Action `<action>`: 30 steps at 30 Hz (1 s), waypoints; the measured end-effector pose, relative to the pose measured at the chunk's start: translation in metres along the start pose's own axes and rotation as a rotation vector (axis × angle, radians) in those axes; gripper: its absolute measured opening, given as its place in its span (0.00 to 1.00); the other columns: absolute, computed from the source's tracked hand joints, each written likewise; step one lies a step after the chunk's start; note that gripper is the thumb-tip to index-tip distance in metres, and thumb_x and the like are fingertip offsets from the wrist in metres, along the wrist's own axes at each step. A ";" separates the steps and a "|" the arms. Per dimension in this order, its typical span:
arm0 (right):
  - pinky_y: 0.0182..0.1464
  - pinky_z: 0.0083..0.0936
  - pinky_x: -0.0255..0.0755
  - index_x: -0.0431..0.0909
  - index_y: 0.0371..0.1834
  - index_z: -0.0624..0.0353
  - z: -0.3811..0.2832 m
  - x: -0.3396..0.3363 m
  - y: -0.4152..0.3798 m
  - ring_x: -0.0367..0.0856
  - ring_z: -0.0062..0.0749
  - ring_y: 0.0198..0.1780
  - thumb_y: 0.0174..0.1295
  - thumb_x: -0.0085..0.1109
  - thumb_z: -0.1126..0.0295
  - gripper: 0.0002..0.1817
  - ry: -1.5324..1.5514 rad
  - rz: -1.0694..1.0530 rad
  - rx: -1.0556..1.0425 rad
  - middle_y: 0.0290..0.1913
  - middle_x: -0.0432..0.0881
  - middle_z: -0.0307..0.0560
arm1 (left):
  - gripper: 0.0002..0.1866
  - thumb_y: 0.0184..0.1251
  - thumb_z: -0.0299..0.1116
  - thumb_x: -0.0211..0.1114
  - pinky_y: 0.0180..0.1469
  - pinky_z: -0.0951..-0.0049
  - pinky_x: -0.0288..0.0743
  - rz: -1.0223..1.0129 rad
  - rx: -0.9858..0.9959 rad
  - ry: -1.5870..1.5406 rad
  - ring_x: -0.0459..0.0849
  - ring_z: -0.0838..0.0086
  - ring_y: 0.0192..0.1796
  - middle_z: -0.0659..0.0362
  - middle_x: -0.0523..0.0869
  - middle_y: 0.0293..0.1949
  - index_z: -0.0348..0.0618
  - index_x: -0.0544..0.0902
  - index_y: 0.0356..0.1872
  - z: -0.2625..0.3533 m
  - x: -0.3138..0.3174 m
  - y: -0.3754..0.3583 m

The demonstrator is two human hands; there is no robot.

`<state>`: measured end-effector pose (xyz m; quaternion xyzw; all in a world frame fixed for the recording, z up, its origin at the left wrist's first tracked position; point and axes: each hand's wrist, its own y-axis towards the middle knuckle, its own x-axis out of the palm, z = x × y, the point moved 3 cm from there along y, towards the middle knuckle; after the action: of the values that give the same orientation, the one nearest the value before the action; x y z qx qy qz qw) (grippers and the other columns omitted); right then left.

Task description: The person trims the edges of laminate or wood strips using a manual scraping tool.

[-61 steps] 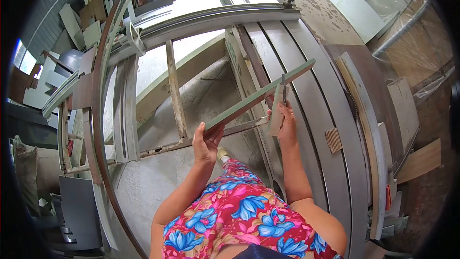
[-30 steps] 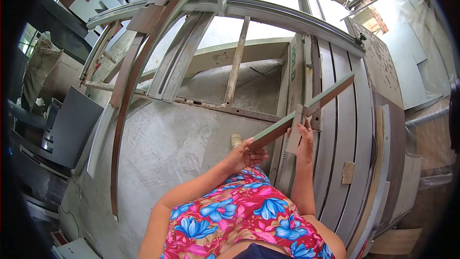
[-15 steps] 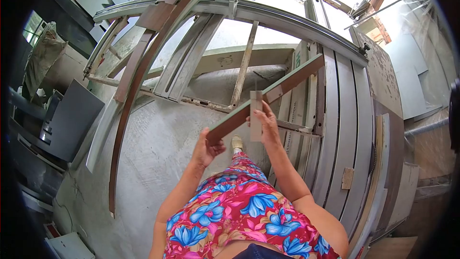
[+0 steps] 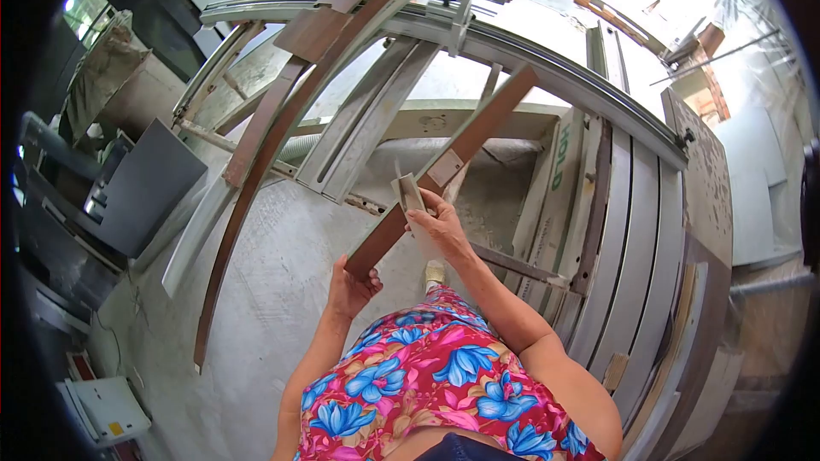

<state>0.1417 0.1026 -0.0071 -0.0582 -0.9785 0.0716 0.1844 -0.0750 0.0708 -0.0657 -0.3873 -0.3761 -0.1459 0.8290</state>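
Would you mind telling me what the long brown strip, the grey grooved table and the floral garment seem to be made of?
Long brown strip: perhaps laminated board, given its smooth-looking face, though coated metal is possible.
Grey grooved table: probably dull bare metal, given its sheen and straight slots.
Floral garment: apparently printed cloth, given its folds.

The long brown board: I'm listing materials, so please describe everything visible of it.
The long brown board is narrow and straight, looks like laminated wood, with a paler left edge and a light rectangular patch near its middle. It is held in the air, slanting away to the right; the left hand grips its near end. The right hand holds a small pale strip in front; contact there is unclear.
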 end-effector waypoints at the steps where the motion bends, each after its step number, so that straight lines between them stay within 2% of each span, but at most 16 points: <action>1: 0.33 0.18 0.72 0.72 0.59 0.61 -0.002 0.003 0.007 0.77 0.20 0.30 0.56 0.60 0.71 0.25 -0.041 -0.034 0.007 0.39 0.78 0.40 | 0.27 0.62 0.59 0.53 0.38 0.70 0.72 -0.007 0.008 -0.016 0.75 0.74 0.30 0.61 0.78 0.28 0.47 0.77 0.49 -0.006 0.000 -0.003; 5: 0.34 0.18 0.72 0.73 0.58 0.63 -0.023 -0.001 0.035 0.77 0.20 0.30 0.56 0.60 0.71 0.24 -0.140 -0.165 0.114 0.37 0.79 0.40 | 0.29 0.61 0.57 0.57 0.45 0.68 0.72 -0.135 -0.106 -0.199 0.76 0.70 0.36 0.55 0.79 0.36 0.45 0.73 0.54 -0.032 0.005 0.001; 6: 0.34 0.18 0.72 0.73 0.58 0.63 -0.028 -0.005 0.045 0.77 0.19 0.30 0.56 0.60 0.71 0.24 -0.190 -0.203 0.109 0.36 0.79 0.40 | 0.33 0.60 0.58 0.59 0.48 0.68 0.70 -0.195 -0.130 -0.202 0.75 0.71 0.37 0.56 0.78 0.38 0.44 0.70 0.59 -0.035 0.011 0.004; 8: 0.34 0.18 0.72 0.73 0.57 0.64 -0.038 -0.010 0.061 0.77 0.19 0.29 0.56 0.59 0.72 0.23 -0.237 -0.248 0.141 0.32 0.79 0.39 | 0.34 0.61 0.58 0.57 0.48 0.67 0.69 -0.239 -0.150 -0.183 0.75 0.71 0.38 0.56 0.78 0.38 0.43 0.69 0.61 -0.037 0.020 0.011; 12: 0.34 0.19 0.72 0.73 0.57 0.64 -0.032 -0.023 0.094 0.77 0.21 0.29 0.55 0.59 0.70 0.24 -0.310 -0.304 0.165 0.31 0.79 0.41 | 0.34 0.63 0.59 0.54 0.47 0.67 0.69 -0.211 -0.132 -0.179 0.75 0.70 0.37 0.57 0.78 0.37 0.43 0.68 0.62 -0.034 0.042 0.031; 15: 0.33 0.20 0.72 0.73 0.57 0.64 -0.023 -0.022 0.111 0.78 0.21 0.29 0.55 0.58 0.69 0.24 -0.311 -0.300 0.169 0.31 0.79 0.41 | 0.36 0.63 0.60 0.52 0.46 0.68 0.69 -0.287 -0.095 -0.236 0.75 0.72 0.35 0.58 0.78 0.34 0.41 0.68 0.61 -0.030 0.034 0.047; 21: 0.32 0.19 0.72 0.73 0.57 0.65 -0.018 0.002 0.131 0.78 0.22 0.28 0.55 0.58 0.68 0.25 -0.268 -0.283 0.205 0.33 0.79 0.43 | 0.34 0.62 0.60 0.52 0.41 0.70 0.68 -0.139 0.021 -0.189 0.73 0.73 0.29 0.60 0.77 0.28 0.39 0.73 0.56 0.002 0.022 0.048; 22: 0.32 0.19 0.72 0.73 0.57 0.65 -0.013 0.007 0.135 0.78 0.22 0.28 0.55 0.58 0.68 0.25 -0.247 -0.289 0.205 0.34 0.80 0.43 | 0.35 0.63 0.62 0.48 0.39 0.71 0.68 -0.064 0.042 -0.146 0.73 0.76 0.26 0.62 0.77 0.25 0.38 0.72 0.56 0.009 0.023 0.045; 25: 0.30 0.20 0.72 0.72 0.58 0.66 -0.004 0.018 0.146 0.79 0.24 0.28 0.55 0.58 0.68 0.25 -0.195 -0.293 0.220 0.36 0.80 0.45 | 0.35 0.63 0.63 0.48 0.37 0.71 0.68 0.008 0.084 -0.099 0.71 0.77 0.23 0.63 0.76 0.23 0.38 0.74 0.53 0.032 0.022 0.040; 26: 0.30 0.20 0.72 0.71 0.58 0.66 -0.002 0.021 0.149 0.79 0.24 0.28 0.55 0.58 0.68 0.26 -0.185 -0.289 0.236 0.37 0.80 0.45 | 0.36 0.63 0.63 0.47 0.35 0.72 0.68 0.093 0.106 -0.079 0.70 0.78 0.20 0.64 0.75 0.20 0.36 0.75 0.51 0.038 0.023 0.038; 30: 0.29 0.21 0.73 0.69 0.60 0.66 0.001 0.032 0.160 0.81 0.27 0.28 0.55 0.58 0.69 0.27 -0.170 -0.293 0.228 0.39 0.80 0.46 | 0.37 0.63 0.64 0.48 0.33 0.74 0.67 0.154 0.145 -0.067 0.69 0.78 0.19 0.64 0.74 0.20 0.34 0.75 0.51 0.057 0.022 0.037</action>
<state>0.1259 0.2638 -0.0227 0.1121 -0.9741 0.1588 0.1152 -0.0698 0.1387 -0.0458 -0.3585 -0.3824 -0.0413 0.8506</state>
